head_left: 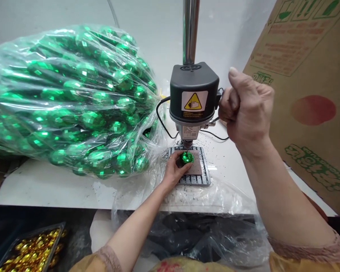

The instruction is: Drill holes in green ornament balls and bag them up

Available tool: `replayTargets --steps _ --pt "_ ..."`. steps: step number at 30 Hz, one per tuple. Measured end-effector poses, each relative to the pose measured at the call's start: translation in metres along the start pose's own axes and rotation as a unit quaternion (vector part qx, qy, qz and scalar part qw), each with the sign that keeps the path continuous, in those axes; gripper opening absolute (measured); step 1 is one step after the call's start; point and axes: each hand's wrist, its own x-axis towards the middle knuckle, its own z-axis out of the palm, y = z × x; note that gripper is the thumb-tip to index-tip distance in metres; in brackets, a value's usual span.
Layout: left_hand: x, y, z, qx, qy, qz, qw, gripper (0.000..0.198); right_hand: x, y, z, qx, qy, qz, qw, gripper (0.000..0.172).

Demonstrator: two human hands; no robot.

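A small green mirror-faceted ball sits on the base plate of a bench drill press, directly under its chuck. My left hand is closed around the ball's left and front sides, thumb and fingers pressed to it. To the right of the black motor housing, my right hand is wrapped in a fist with the thumb up, at the end of the press's feed lever. Most of the lever's grip is hidden in that fist. Whether the bit touches the ball is too small to tell.
A big clear bag of green faceted balls fills the left of the white table. A printed cardboard box stands at right. Dark shavings surround the slotted base. Clear plastic film hangs off the front edge. Gold balls lie lower left.
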Motion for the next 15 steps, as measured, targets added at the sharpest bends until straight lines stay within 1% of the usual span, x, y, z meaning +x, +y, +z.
replayTargets --steps 2,6,9,13,15 --pt "0.0 0.001 0.0 0.003 0.0 0.0 1.0 0.048 -0.008 -0.002 0.001 0.001 0.019 -0.01 1.0 0.055" --pt "-0.001 0.002 -0.001 0.013 0.001 0.0 1.0 0.049 -0.017 -0.007 0.006 0.043 0.071 -0.018 0.996 0.057" --pt "-0.001 0.001 -0.001 0.002 0.0 0.0 1.0 0.048 -0.023 -0.005 0.008 0.027 0.099 -0.031 0.994 0.058" --pt "-0.001 0.0 0.0 -0.007 -0.001 -0.003 1.0 0.047 -0.035 0.001 0.006 -0.011 0.106 -0.04 0.994 0.057" --pt "-0.001 0.0 0.0 -0.007 0.0 -0.004 1.0 0.047 -0.04 0.003 0.005 -0.01 0.104 -0.046 0.993 0.056"
